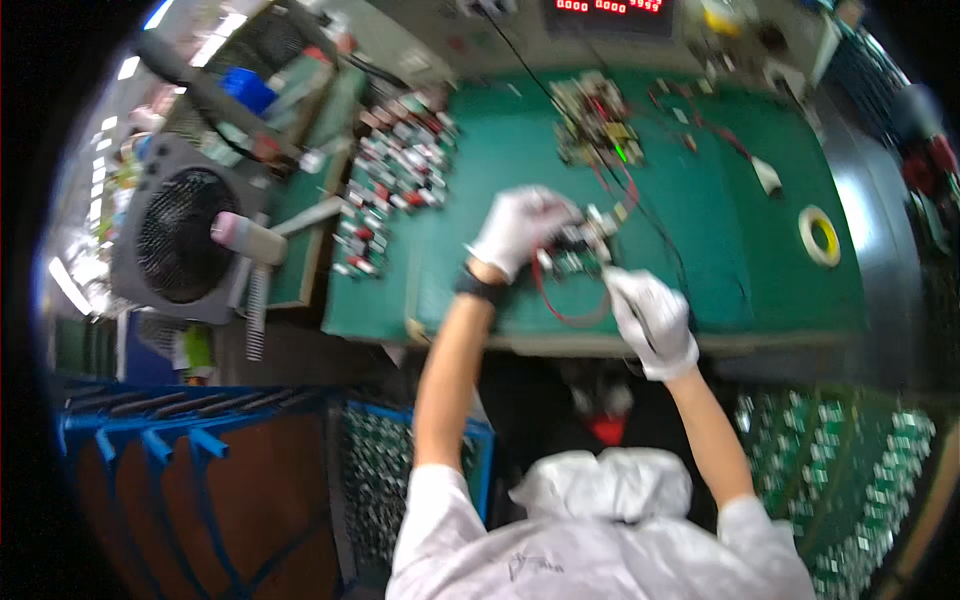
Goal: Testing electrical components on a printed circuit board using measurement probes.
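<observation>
Near the middle of the frame, on the green mat, the gloved left hand is clamped on a small circuit board. The right hand is closed around a thin tool whose tip meets the board. Holding the board flat and steady should help.

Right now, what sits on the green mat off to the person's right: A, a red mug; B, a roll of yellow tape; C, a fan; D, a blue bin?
B: a roll of yellow tape lies flat on the green mat, to the right of both gloved hands; the fan and the blue bin are off to the left, beyond the mat.
</observation>
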Motion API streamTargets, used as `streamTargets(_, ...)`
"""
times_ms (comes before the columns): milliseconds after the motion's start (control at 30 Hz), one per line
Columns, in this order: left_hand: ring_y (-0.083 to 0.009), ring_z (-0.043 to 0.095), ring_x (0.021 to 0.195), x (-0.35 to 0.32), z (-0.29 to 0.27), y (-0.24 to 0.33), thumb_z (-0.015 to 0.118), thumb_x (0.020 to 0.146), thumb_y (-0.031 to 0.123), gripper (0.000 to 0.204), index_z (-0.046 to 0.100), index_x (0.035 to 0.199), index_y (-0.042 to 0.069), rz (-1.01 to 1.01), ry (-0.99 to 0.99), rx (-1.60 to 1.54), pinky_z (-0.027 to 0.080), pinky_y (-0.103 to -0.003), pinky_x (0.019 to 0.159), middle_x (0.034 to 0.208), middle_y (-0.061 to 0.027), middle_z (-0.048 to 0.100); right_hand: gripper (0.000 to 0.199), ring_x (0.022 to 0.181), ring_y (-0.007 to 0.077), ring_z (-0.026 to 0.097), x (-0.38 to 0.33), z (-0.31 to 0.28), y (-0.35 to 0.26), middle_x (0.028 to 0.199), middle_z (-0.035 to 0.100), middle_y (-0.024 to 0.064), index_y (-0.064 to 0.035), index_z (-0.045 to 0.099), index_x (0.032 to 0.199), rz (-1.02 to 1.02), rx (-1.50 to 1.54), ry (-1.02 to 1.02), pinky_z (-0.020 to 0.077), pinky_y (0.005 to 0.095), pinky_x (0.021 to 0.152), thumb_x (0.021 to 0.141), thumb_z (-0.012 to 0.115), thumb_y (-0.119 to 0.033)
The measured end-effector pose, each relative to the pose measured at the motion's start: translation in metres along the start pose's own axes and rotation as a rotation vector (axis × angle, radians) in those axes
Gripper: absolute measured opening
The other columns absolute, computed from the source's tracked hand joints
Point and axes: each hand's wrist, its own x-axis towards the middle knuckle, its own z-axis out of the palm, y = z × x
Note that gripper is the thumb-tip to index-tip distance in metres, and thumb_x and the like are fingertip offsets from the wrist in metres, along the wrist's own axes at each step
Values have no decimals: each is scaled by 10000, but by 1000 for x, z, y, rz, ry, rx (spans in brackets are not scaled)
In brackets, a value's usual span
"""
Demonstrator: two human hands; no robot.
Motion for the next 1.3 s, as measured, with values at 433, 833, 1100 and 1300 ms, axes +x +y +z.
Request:
streamTargets(433,-224,777,904,5,-6,0,819,948,310,276,842,1063,60,132,-31,371,592,-348,830,986,-127,812,346,791,302,734,-2,1,-1,942,730,107,-77,694,1197,1,-6,21,585,400,628,878,794,13)
streamTargets(833,-151,747,839,-2,-4,10,804,955,225,195,833,1025,46,30,4,170,591,-314,771,914,-95,793,273,882,356,777,7,-6,-12,1013,781,179,-22,753,1134,44,115,14,629,395,761,877,765,69)
streamTargets(1100,-169,777,916,6,-7,-3,805,969,302,294,833,1089,35,105,-23,242,590,-317,850,994,-115,829,377,818,260,770,-9,2,-2,1049,796,74,-98,716,1210,-3,61,36,615,346,663,866,850,-23)
streamTargets(1300,-259,799,947,5,-7,5,785,957,320,291,834,1077,60,144,-8,366,594,-351,853,1003,-135,818,376,792,250,755,-4,9,0,988,774,54,-117,701,1215,-23,-81,97,594,349,609,874,851,-65)
